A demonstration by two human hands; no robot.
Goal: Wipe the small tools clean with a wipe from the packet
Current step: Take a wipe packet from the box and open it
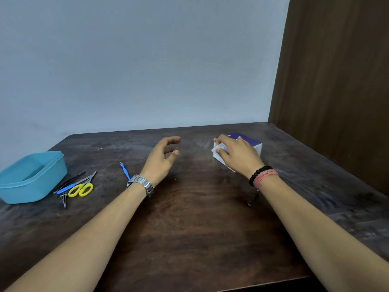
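A purple and white packet [255, 144] lies on the dark wooden table at the far right. My right hand [235, 153] lies over it, its fingers pinching a small white wipe sachet [221, 149] at the packet's left end. My left hand [163, 158] hovers over the middle of the table, fingers loosely curled and holding nothing. At the left lie the small tools: yellow-handled scissors [81, 189], a blue-handled tool [67, 188], a black tweezer-like tool [69, 181] and small metal pieces [63, 199]. A separate blue pick [125, 172] lies just left of my left wrist.
A light blue plastic tub [31, 175] stands at the table's left edge, beside the tools. A brown wooden panel [336, 81] walls off the right side and a pale wall stands behind the table [189, 218].
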